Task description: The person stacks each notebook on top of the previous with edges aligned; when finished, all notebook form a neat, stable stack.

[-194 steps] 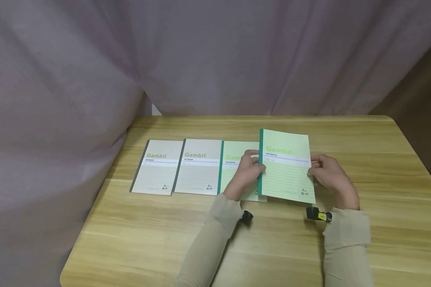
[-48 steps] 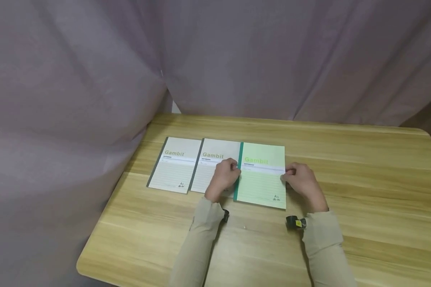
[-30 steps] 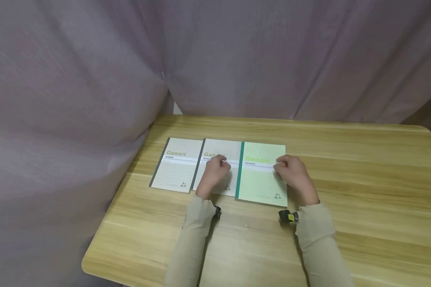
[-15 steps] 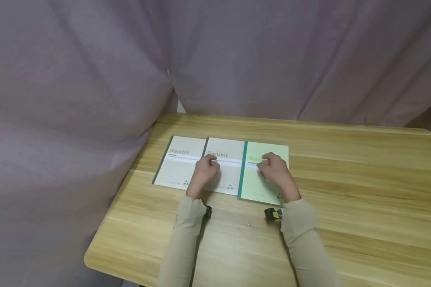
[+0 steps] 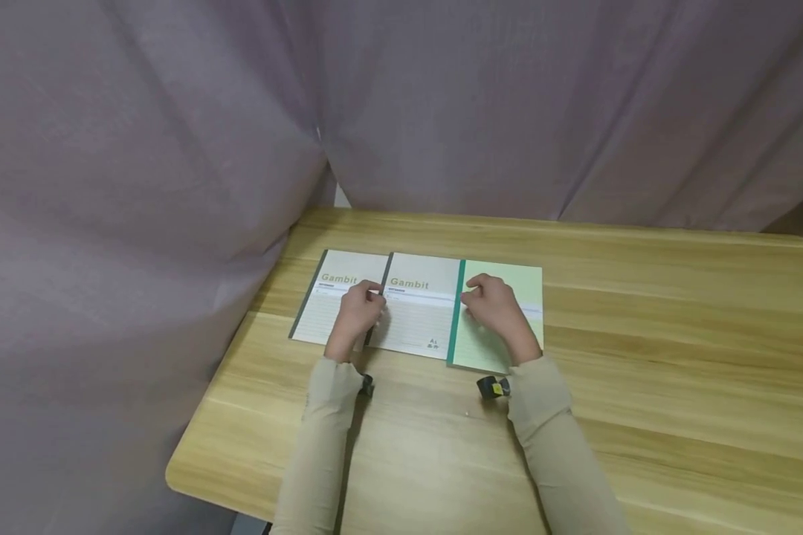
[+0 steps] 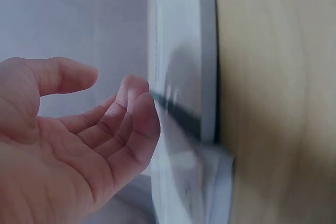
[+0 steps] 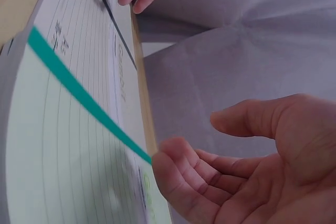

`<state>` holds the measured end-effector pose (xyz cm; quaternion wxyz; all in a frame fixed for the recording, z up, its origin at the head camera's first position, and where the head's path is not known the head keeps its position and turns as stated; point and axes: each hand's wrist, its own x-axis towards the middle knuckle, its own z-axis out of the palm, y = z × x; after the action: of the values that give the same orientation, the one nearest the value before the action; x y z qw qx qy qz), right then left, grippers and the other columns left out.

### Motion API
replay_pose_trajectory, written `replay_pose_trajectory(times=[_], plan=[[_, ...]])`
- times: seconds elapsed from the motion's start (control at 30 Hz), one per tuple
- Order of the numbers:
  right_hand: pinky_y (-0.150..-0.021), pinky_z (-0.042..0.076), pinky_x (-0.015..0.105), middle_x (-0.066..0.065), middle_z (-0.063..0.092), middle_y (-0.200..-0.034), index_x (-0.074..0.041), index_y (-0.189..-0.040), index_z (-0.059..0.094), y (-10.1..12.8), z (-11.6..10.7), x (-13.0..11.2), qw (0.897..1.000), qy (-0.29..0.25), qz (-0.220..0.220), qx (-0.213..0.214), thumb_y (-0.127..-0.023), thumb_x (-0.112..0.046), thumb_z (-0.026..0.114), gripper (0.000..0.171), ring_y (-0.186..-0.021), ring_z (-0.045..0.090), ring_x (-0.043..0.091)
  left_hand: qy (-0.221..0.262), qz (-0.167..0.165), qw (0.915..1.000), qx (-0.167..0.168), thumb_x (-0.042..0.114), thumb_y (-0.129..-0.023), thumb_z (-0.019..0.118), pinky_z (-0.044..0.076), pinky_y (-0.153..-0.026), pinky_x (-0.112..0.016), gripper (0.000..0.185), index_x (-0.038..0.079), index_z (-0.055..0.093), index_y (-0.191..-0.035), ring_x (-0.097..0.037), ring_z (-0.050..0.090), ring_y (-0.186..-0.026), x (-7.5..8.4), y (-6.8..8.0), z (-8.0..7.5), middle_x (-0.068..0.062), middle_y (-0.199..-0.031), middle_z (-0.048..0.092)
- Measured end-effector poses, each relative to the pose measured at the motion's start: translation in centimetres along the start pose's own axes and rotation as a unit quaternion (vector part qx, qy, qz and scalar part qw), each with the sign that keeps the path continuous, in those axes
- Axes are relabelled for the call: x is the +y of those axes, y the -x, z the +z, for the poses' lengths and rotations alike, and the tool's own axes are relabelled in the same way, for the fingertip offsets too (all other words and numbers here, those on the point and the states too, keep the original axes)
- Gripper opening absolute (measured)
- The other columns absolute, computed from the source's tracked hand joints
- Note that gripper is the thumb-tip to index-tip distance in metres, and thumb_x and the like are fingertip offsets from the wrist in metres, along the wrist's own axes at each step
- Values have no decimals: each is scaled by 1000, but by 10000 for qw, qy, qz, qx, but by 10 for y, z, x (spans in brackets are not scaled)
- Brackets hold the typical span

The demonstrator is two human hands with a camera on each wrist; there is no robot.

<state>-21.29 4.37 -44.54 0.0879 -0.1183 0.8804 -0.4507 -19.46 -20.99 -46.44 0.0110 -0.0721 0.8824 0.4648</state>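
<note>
In the head view a row of three notebook places lies on the table: a white notebook with a dark spine at the left, a second white notebook in the middle, and a pale green notebook with a green spine at the right. My left hand hovers at the seam between the two white notebooks, its fingers bent loosely around nothing. Over the green notebook, close to its spine, is my right hand, also holding nothing. Both wrist views show a gap between thumb and fingers.
The wooden table extends right of the notebooks and toward the front. A grey-purple curtain hangs behind the table and along its left side. Each wrist wears a small black camera beneath a beige sleeve.
The green notebook held earlier has been set down on the other green one and released. Both hands have since moved left, the right over the green notebook, the left toward the leftmost white one.
</note>
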Motion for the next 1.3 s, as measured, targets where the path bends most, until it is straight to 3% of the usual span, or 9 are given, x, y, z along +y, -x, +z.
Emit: replay_pose_trajectory(times=[0.17,0.43,0.6,0.7,0.83,0.9,1.03,1.13,1.3], plan=[[-70,54,36,25,70,-106,15,-136,49,-3,8,-11,9999,-126,16,-61,-99,-13,54,46,-83,71,31,33,-146,9997,170,6,-94,53,52,-61,-27,42,-6,57,-134,-25,66,-79,-6,-2,-14,-17,-101,64],[-88,53,48,27,70,-108,14,-145,36,-11,28,-30,9993,-369,80,53,-98,-15,57,59,-89,72,33,-36,-117,9990,423,5,-93,53,52,-62,-25,41,-8,57,-132,-25,67,-77,-18,-2,-43,-21,-103,65],[-77,54,41,23,72,-103,13,-145,37,-12,43,-40,9993,-373,48,-28,-97,-15,59,60,-84,70,30,20,-168,9984,538,4,-93,53,50,-59,-23,42,-9,57,-132,-26,66,-76,-26,-1,-56,-21,-101,64],[-71,51,35,23,66,-123,16,-130,54,-12,52,-44,9996,-274,7,-88,-96,-15,60,46,-80,65,27,148,-245,9977,616,3,-92,53,50,-58,-22,42,-11,57,-132,-22,63,-73,-31,-1,-61,-22,-100,64],[-67,48,32,22,44,-151,13,-102,70,-10,65,-48,9997,-195,-21,-114,-95,-14,61,29,-79,60,26,184,-228,9971,701,2,-90,53,49,-56,-21,43,-12,57,-131,-17,61,-68,-36,1,-66,-23,-100,66],[-69,49,33,21,41,-154,12,-99,71,-9,72,-50,9997,-221,-48,-135,-95,-14,62,28,-83,60,27,128,-229,9968,749,3,-90,53,47,-57,-21,44,-12,57,-131,-16,59,-69,-38,2,-69,-22,-100,66],[-82,51,40,21,40,-155,12,-103,70,-10,85,-54,9993,-241,-132,-240,-94,-15,63,29,-100,60,33,21,-292,9961,832,4,-91,53,46,-60,-22,44,-12,57,-132,-22,60,-74,-43,5,-76,-23,-102,65],[-89,51,43,23,50,-146,13,-119,63,-10,93,-56,9990,-235,-174,-335,-94,-14,64,37,-108,59,35,-4,-377,9958,834,4,-92,53,49,-66,-26,45,-14,54,-134,-30,63,-83,-47,7,-82,-27,-108,64],[-90,51,44,25,55,-140,15,-128,57,-12,103,-58,9984,-294,-223,-429,-93,-12,64,44,-103,62,34,-43,-537,9945,902,7,-93,53,52,-84,-42,48,-14,51,-136,-38,60,-101,-51,10,-87,-30,-118,60]])
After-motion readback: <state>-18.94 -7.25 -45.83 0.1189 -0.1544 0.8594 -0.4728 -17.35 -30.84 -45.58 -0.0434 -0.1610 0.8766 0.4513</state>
